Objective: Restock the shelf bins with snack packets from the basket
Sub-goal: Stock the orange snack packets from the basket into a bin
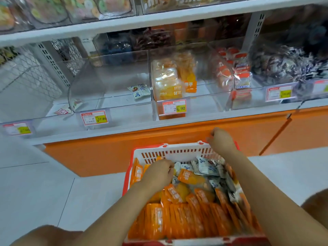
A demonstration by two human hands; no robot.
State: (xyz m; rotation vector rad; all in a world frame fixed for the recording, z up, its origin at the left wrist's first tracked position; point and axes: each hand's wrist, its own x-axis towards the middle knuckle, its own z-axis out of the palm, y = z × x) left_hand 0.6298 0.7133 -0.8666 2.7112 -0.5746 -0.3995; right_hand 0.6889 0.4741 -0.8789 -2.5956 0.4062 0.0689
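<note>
Left hand (159, 170) curled among snack packets (179, 221), grip unclear; right hand (221, 140) beyond, fisted, empty.

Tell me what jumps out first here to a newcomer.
The red-rimmed basket at bottom centre, packed with orange packets, has both hands over it: left hand among the packets, right hand at its far rim. On the shelf above, the clear bin behind the 17.80 tag is nearly empty, with a white-blue packet inside.

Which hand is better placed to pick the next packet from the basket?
Left. The left hand is down inside the basket, fingers next to an orange packet. The right hand is up at the far rim.
</note>
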